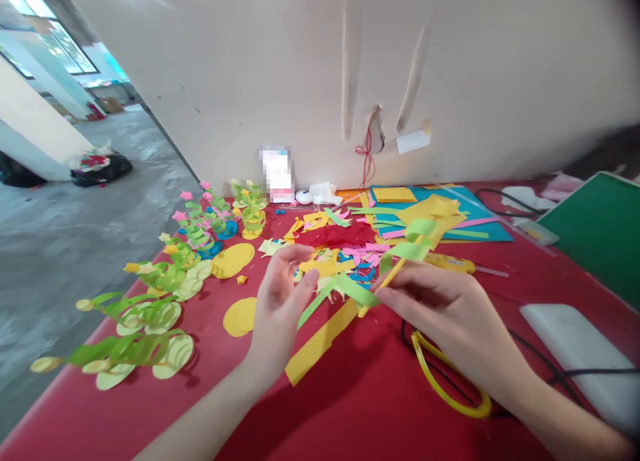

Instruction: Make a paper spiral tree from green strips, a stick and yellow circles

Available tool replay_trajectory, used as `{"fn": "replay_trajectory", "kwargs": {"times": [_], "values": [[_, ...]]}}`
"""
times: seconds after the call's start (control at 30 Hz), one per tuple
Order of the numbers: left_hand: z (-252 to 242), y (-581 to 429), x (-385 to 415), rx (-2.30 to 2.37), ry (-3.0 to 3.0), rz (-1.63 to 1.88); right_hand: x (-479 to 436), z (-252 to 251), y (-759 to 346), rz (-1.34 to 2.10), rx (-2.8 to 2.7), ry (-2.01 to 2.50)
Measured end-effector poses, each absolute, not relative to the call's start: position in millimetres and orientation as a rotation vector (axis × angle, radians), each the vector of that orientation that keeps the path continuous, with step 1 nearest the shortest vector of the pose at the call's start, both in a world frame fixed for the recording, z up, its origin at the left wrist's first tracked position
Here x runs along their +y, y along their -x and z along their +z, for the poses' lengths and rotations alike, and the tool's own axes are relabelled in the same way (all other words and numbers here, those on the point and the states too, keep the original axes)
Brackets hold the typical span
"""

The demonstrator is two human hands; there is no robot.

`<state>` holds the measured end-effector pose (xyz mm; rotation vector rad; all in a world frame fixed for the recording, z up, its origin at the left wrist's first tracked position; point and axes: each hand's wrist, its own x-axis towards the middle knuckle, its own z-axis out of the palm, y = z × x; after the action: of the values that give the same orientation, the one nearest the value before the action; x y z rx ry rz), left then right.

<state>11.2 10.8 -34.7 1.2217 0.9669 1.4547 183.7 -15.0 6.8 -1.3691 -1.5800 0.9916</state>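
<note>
My right hand (445, 308) pinches a thin yellow stick (393, 276) with a green paper strip (400, 251) coiled round it, held above the red table (150, 414). The strip's free end (340, 288) trails down to the left toward my left hand (283, 301). That hand hovers with fingers curled and apart, thumb and forefinger close to the strip's tail, holding nothing I can make out. Below the hands lies a long yellow paper strip (320, 341).
Finished green paper spirals on pale discs (145, 328) line the table's left edge. Yellow discs (233, 260), a heap of coloured scraps (345, 244), blue card (480, 214), a glue gun (450, 262), yellow-handled scissors (445, 384), a white block (575, 348) with black cable and a green board (600, 228) lie around.
</note>
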Motion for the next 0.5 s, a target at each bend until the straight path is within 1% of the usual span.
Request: {"fn": "replay_trajectory", "kwargs": {"times": [0.1,0.2,0.27,0.5], "values": [[-26.0,-7.0,3.0,0.867,-1.576,1.197,-14.5,8.0,-184.1,1.099,-1.603,1.317],[-19.6,-7.2,-2.9,0.84,-1.644,0.944,-14.1,7.8,-184.7,1.171,-1.633,1.265],[-19.1,-9.0,-3.9,0.883,-1.647,0.893,-14.0,6.8,-185.1,1.176,-1.646,1.255],[-25.8,-12.3,-1.7,0.96,-1.523,0.878,-11.9,3.7,-183.0,1.16,-1.621,1.254]]}}
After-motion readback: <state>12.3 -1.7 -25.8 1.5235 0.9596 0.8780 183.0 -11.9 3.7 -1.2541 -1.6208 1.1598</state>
